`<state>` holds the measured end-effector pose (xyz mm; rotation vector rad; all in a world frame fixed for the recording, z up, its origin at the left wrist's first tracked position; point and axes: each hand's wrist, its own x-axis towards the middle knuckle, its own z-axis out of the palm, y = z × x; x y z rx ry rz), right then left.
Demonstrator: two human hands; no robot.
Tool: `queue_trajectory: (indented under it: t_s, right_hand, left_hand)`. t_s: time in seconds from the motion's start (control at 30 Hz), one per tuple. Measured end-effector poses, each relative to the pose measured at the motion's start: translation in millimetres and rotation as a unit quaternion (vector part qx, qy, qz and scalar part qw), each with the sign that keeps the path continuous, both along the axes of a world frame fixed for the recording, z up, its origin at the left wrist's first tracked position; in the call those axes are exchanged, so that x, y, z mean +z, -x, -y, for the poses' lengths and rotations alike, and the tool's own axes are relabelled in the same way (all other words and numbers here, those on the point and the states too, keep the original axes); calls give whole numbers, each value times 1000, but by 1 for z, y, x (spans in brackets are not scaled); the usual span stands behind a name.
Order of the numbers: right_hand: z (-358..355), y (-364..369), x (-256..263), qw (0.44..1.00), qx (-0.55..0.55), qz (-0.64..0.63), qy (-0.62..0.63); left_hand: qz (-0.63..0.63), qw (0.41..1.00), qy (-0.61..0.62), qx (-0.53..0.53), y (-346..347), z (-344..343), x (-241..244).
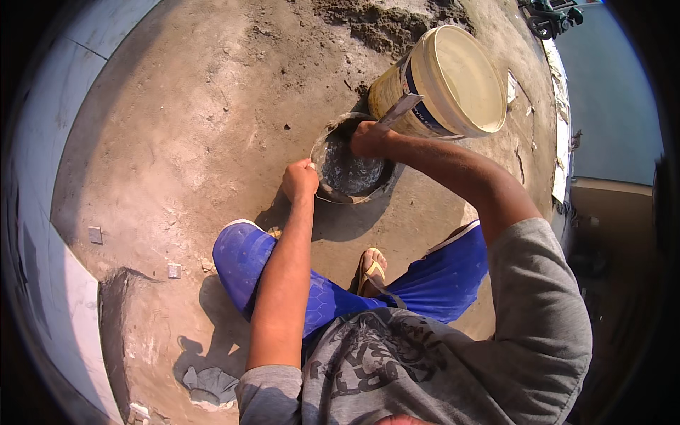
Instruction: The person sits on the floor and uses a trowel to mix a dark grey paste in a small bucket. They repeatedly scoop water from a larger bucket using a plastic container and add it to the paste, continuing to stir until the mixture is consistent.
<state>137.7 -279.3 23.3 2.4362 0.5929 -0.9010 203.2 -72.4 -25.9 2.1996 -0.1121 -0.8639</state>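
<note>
A dark round bucket [330, 172] with a mortar-crusted rim sits on the ground before me, tilted so that I see its wet, smeared inside. At its left edge my left hand [300, 179] is closed on the rim or the thin handle; which one I cannot tell. My right hand [367, 139] is in a fist over the bucket's mouth, gripping a flat metal tool [401, 109]. The blade points up and right, across a large cream paint bucket [390, 87]. Whatever part of the tool lies below my fist is hidden.
Cloudy liquid seems to fill the paint bucket. A dark heap of mortar or wet sand [393, 24] lies behind it. White marble-look slabs [69, 85] border the left. Small tile pieces [174, 271] and a crumpled grey bag [212, 385] lie lower left. A motorcycle [550, 18] stands far right.
</note>
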Motion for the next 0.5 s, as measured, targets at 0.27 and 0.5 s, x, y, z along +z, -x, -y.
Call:
queue_trajectory:
  t_s: [0.27, 0.5]
  right_hand:
    - [-4, -4, 35, 989, -5, 142, -44]
    - [-16, -27, -8, 997, -21, 65, -45]
  left_hand:
    - [14, 1000, -21, -1, -5, -4, -3]
    - [13, 1000, -6, 1, -3, -6, -6]
